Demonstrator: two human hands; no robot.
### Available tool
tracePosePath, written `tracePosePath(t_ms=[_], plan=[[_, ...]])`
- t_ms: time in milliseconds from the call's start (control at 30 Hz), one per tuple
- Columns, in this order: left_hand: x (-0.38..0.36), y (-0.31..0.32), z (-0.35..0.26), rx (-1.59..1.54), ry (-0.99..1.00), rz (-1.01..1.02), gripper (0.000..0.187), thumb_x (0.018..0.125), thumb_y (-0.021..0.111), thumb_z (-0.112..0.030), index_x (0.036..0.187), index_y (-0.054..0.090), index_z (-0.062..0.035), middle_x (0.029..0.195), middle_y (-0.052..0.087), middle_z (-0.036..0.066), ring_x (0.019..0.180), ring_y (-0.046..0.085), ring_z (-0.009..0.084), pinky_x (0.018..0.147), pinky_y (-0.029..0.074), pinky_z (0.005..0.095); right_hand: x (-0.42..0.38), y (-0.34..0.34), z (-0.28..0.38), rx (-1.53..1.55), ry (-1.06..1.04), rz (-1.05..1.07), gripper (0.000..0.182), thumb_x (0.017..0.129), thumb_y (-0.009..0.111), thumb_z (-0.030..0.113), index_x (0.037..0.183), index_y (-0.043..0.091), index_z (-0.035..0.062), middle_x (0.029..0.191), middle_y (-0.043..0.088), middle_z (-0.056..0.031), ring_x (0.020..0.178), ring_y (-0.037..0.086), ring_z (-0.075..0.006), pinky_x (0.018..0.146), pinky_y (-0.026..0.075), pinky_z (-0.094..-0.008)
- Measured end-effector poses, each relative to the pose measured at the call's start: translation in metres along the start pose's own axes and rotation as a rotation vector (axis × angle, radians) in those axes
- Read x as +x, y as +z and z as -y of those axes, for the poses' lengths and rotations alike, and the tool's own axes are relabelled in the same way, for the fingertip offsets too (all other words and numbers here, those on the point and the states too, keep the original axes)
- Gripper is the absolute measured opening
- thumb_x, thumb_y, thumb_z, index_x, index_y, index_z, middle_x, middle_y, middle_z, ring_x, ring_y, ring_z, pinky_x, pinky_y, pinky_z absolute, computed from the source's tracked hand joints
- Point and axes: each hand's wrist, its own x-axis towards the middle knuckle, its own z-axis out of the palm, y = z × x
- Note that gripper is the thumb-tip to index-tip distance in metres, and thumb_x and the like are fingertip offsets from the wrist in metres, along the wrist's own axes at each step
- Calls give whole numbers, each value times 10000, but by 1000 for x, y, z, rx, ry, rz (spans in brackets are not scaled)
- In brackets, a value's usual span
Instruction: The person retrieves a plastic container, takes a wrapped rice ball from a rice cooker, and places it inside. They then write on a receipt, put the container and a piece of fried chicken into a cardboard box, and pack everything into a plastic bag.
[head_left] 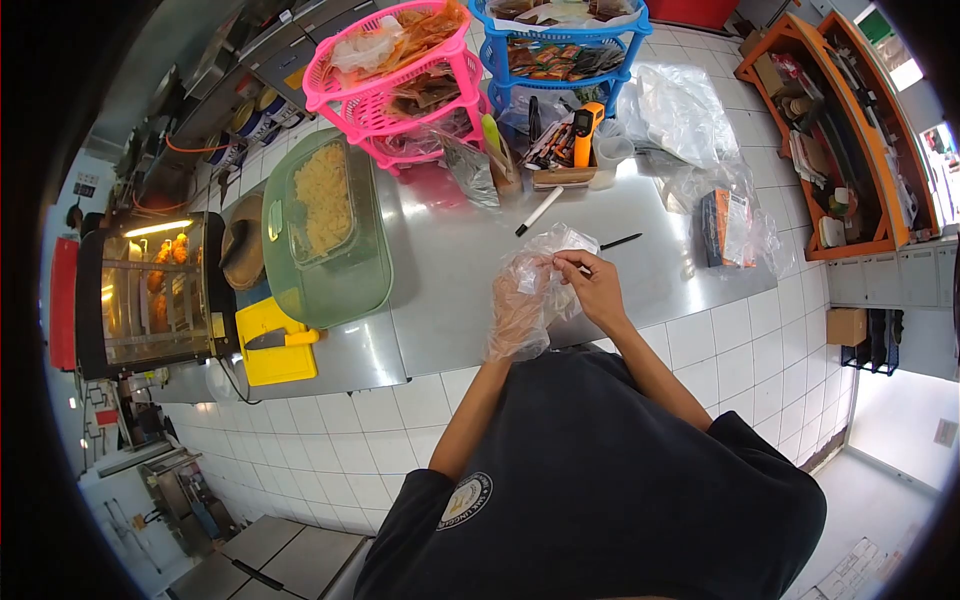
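My left hand (518,300) is inside a loose clear plastic glove, its fingers pressed together near the fingertips of my right hand. My right hand (592,284) is bare and pinches thin clear plastic (562,245) between thumb and fingers. The plastic spreads in crumpled folds between and behind both hands, over the steel table's front part. A white marker (540,211) lies just beyond the hands, and a black pen (621,241) lies to the right of the plastic.
The steel table (440,320) holds a green lidded container (375,270), a yellow board (265,365) with a knife, a pink basket rack (400,85), a blue basket rack (565,35), an orange thermometer gun (585,125) and plastic bags (690,115). A glass food warmer (150,290) stands left.
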Motion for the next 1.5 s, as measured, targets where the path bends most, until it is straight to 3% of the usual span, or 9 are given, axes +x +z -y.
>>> tracePosePath(t_ms=[300, 500, 600, 733, 900, 1000, 1100, 1233, 1500], plan=[[13, 1, 9, -195, -134, 100, 246, 990, 650, -246, 1036, 587, -12, 808, 637, 65, 841, 669, 135, 622, 586, 292, 27, -26, 7, -145, -17, 317, 78, 942, 669, 60, 996, 652, 6, 827, 669, -19, 719, 583, -93, 649, 474, -278], [35, -4, 1, -6, -340, 4, 499, 1033, 505, -483, 982, 580, 8, 791, 624, 82, 582, 613, 146, 495, 519, 290, 29, -36, -3, -443, -401, 245, 111, 816, 625, -64, 897, 613, 11, 788, 610, -93, 782, 572, -283, 736, 456, -366], [44, 6, 15, 208, -403, -59, 633, 1023, 441, -563, 1034, 586, 53, 843, 655, 228, 840, 674, 398, 764, 540, 461, 22, -37, -11, -678, -568, 279, 224, 709, 614, -78, 908, 597, 22, 821, 575, -117, 809, 525, -326, 753, 423, -392], [65, 15, 69, 400, -581, -170, 841, 984, 340, -688, 1099, 584, 109, 1021, 630, 345, 1003, 610, 527, 927, 468, 531, -13, -21, -13, -741, -668, 351, 332, 637, 641, -37, 953, 584, 49, 866, 565, -96, 872, 530, -331, 788, 427, -417], [59, 17, 52, 481, -570, -184, 979, 952, 316, -749, 1254, 521, 160, 1089, 626, 360, 1053, 620, 498, 943, 473, 516, -23, -16, -21, -662, -474, 444, 255, 721, 652, -5, 945, 541, 44, 865, 555, -145, 877, 566, -367, 763, 449, -456], [64, 2, 2, 137, -791, -37, 976, 955, 338, -739, 1324, 480, 153, 1042, 638, 336, 1006, 649, 447, 924, 485, 509, -20, -23, 15, -602, -221, 312, 146, 837, 630, 54, 937, 525, 38, 869, 599, -174, 840, 603, -409, 729, 471, -493], [63, -3, 3, 268, -799, -12, 881, 955, 544, -591, 1431, 372, 131, 1019, 636, 302, 994, 639, 426, 897, 483, 518, -16, -8, 27, -709, -141, 305, 124, 927, 584, 148, 952, 532, 38, 860, 652, -201, 815, 639, -432, 714, 494, -519], [50, -6, 110, 809, 126, 128, 1012, 815, 771, -302, 1545, 173, 65, 1107, 600, 314, 993, 597, 458, 883, 469, 524, -5, -2, 8, -893, -195, 219, 197, 944, 569, 242, 963, 560, 47, 800, 690, -184, 770, 674, -409, 696, 517, -512], [46, 4, 130, 918, 293, 7, 863, 891, 684, -176, 1553, 168, 27, 1096, 578, 326, 964, 589, 450, 873, 461, 505, -31, 17, -6, -769, -86, 216, 246, 872, 618, 255, 965, 553, 37, 789, 678, -198, 778, 673, -414, 701, 521, -519]])
